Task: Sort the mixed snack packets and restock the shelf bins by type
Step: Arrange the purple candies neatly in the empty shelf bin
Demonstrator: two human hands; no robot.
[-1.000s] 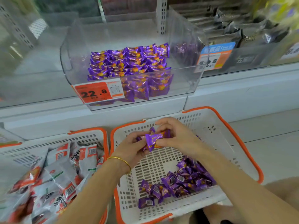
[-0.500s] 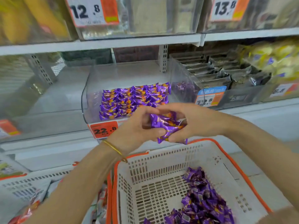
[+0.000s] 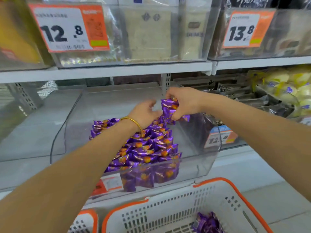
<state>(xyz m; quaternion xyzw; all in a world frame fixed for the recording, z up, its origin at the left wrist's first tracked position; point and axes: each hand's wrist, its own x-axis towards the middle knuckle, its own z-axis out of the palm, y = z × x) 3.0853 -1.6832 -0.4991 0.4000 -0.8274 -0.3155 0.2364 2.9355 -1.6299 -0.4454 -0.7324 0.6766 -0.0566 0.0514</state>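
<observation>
purple packets [image 3: 168,109] stand upright in grip of right hand [image 3: 184,102].

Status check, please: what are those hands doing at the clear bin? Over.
Right hand grips shiny purple foil snack packets over the clear plastic shelf bin. Left hand open beside them. Bin mouth unobstructed.

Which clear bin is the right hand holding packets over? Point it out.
The middle-shelf bin with purple packets; the right hand grips a bunch above its back. Neighbouring bins hold dark packs or yellow packs.
</observation>
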